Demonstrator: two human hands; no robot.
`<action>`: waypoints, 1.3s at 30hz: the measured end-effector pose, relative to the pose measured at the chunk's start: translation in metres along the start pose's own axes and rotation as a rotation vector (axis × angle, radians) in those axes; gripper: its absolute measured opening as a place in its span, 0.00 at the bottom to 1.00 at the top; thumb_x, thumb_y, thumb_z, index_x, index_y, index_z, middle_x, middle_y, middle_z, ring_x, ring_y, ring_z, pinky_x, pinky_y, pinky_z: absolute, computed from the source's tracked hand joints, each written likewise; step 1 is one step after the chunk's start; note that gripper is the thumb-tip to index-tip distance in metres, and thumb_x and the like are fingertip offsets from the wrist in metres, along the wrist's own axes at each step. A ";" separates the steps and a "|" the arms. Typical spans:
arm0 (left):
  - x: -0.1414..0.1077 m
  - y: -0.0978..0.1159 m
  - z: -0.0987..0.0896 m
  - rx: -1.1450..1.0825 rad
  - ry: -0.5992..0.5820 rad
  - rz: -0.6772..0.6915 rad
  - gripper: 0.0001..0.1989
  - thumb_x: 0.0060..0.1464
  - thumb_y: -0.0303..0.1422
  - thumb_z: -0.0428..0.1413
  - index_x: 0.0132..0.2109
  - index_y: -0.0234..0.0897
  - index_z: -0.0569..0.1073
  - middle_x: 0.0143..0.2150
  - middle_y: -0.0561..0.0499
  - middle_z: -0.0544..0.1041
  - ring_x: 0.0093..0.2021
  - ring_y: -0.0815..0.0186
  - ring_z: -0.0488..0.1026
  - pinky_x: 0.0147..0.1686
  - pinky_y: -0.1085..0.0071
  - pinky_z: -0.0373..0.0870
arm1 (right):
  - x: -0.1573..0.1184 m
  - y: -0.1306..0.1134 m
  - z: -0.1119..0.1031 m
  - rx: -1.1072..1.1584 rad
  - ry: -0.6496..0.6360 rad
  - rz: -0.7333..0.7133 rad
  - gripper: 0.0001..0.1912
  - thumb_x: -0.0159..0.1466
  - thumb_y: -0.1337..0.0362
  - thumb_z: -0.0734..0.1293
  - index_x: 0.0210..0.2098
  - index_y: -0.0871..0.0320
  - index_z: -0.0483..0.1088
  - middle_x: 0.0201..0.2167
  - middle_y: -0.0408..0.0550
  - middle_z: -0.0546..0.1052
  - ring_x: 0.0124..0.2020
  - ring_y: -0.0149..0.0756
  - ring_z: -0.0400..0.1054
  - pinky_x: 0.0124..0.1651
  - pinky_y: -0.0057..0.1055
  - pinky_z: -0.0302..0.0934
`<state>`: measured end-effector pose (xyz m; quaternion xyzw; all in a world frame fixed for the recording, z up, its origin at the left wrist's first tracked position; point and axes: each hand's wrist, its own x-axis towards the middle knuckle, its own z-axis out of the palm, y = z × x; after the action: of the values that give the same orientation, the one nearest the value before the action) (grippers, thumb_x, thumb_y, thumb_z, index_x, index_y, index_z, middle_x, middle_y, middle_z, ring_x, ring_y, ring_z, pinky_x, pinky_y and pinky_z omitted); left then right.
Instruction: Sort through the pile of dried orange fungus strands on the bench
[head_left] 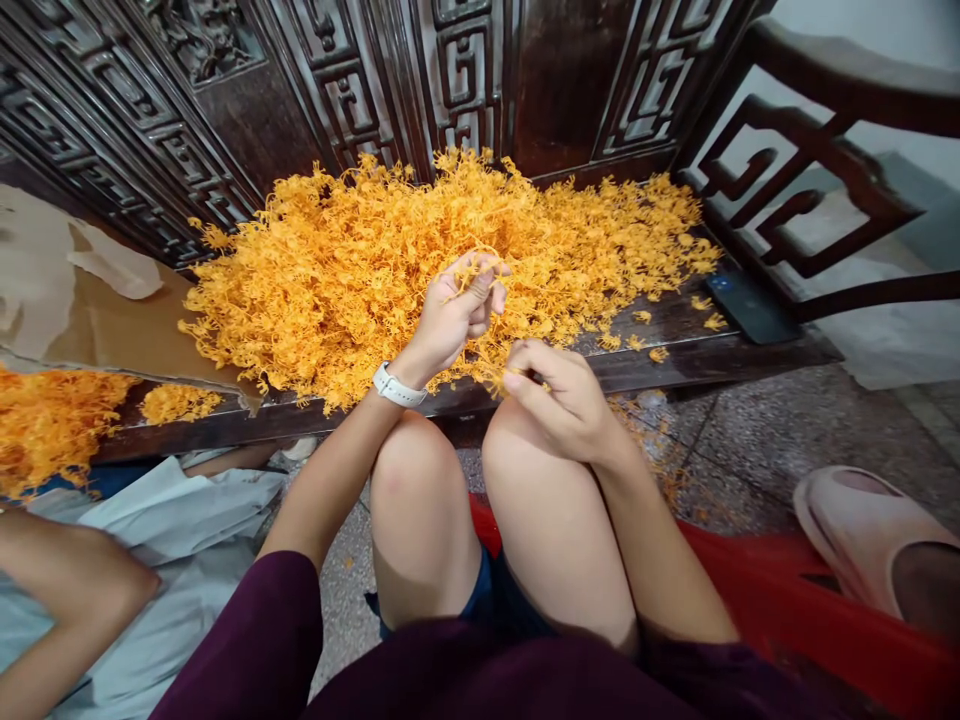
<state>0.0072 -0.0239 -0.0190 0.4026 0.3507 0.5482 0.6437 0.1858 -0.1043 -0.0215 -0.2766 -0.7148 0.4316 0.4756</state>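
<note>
A broad heap of small orange spidery plastic pieces covers the dark wooden bench. Over its front part, my left hand, with a white watch on the wrist, has its thumb pressed to its fingers on an orange piece. My right hand is lower and to the right, above my knee, with thumb and forefinger pinched together. Orange strands show at its fingertips, close to the bench's front edge. The two hands are apart.
A carved wooden backrest rises behind the heap. A dark phone lies at the bench's right end. Cardboard and another orange pile are at left, near another person's arm. Below right are a red stool and a slipper.
</note>
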 end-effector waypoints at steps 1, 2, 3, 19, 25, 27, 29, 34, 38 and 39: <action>0.003 -0.002 -0.004 0.007 0.039 0.014 0.05 0.69 0.34 0.61 0.41 0.39 0.76 0.25 0.57 0.73 0.17 0.81 0.50 0.18 0.83 0.48 | -0.004 -0.004 -0.002 0.162 0.036 -0.005 0.17 0.73 0.54 0.66 0.29 0.52 0.64 0.23 0.42 0.66 0.26 0.36 0.61 0.33 0.36 0.57; 0.005 -0.003 -0.009 0.007 0.079 0.031 0.06 0.69 0.33 0.60 0.41 0.39 0.76 0.25 0.57 0.72 0.17 0.81 0.50 0.17 0.83 0.47 | -0.007 -0.008 -0.006 0.322 0.049 -0.019 0.18 0.72 0.53 0.67 0.28 0.51 0.64 0.22 0.42 0.65 0.24 0.35 0.60 0.30 0.36 0.57; 0.008 -0.004 -0.014 -0.010 0.113 0.040 0.06 0.70 0.33 0.59 0.40 0.39 0.76 0.24 0.58 0.71 0.17 0.80 0.49 0.17 0.83 0.47 | -0.010 -0.011 -0.012 0.451 0.018 -0.043 0.18 0.71 0.52 0.68 0.28 0.51 0.65 0.21 0.41 0.65 0.22 0.34 0.60 0.29 0.36 0.58; -0.002 0.007 -0.006 -0.182 0.055 0.050 0.08 0.73 0.34 0.56 0.42 0.38 0.74 0.28 0.56 0.73 0.23 0.78 0.64 0.23 0.81 0.61 | 0.011 0.024 -0.022 0.441 0.594 0.336 0.17 0.65 0.44 0.74 0.38 0.49 0.70 0.27 0.39 0.70 0.21 0.29 0.53 0.23 0.30 0.51; -0.004 0.005 0.012 -0.148 0.036 0.048 0.08 0.74 0.33 0.53 0.43 0.37 0.73 0.39 0.52 0.81 0.28 0.78 0.69 0.33 0.80 0.69 | 0.003 0.022 -0.006 -0.132 0.190 0.235 0.26 0.57 0.49 0.82 0.49 0.51 0.75 0.33 0.41 0.76 0.27 0.32 0.64 0.32 0.33 0.59; -0.004 0.007 0.015 -0.156 0.074 0.026 0.08 0.73 0.34 0.55 0.43 0.37 0.73 0.38 0.53 0.81 0.27 0.79 0.67 0.32 0.80 0.68 | 0.003 0.023 -0.004 -0.271 0.137 0.200 0.21 0.60 0.51 0.81 0.48 0.51 0.77 0.33 0.42 0.77 0.28 0.32 0.66 0.34 0.34 0.60; -0.004 0.008 0.015 -0.181 0.102 -0.001 0.07 0.72 0.34 0.56 0.42 0.37 0.74 0.38 0.53 0.81 0.25 0.79 0.65 0.29 0.81 0.65 | 0.004 0.024 -0.005 -0.323 0.169 0.151 0.12 0.68 0.52 0.75 0.43 0.52 0.78 0.33 0.44 0.79 0.30 0.34 0.68 0.37 0.36 0.61; -0.002 0.004 0.007 -0.151 0.072 -0.008 0.09 0.71 0.36 0.57 0.41 0.37 0.74 0.32 0.55 0.77 0.20 0.81 0.56 0.22 0.82 0.55 | 0.003 0.026 -0.007 -0.345 0.280 0.051 0.12 0.75 0.53 0.68 0.38 0.52 0.74 0.31 0.45 0.74 0.31 0.37 0.66 0.38 0.38 0.59; 0.004 -0.006 0.006 -0.070 0.001 0.062 0.12 0.71 0.41 0.58 0.42 0.37 0.73 0.25 0.59 0.70 0.19 0.80 0.50 0.19 0.82 0.49 | 0.005 0.024 0.004 -0.284 0.283 -0.057 0.12 0.76 0.55 0.65 0.37 0.52 0.71 0.32 0.46 0.71 0.31 0.36 0.64 0.38 0.38 0.59; 0.006 -0.009 0.004 -0.062 0.001 0.081 0.12 0.70 0.41 0.58 0.42 0.37 0.73 0.24 0.60 0.69 0.19 0.80 0.50 0.19 0.82 0.49 | 0.006 0.022 0.008 -0.221 0.310 -0.079 0.13 0.76 0.54 0.65 0.36 0.52 0.70 0.31 0.45 0.70 0.29 0.35 0.62 0.36 0.37 0.59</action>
<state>0.0157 -0.0189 -0.0249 0.3960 0.3174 0.5847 0.6329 0.1762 -0.0916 -0.0396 -0.3620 -0.6864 0.2838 0.5633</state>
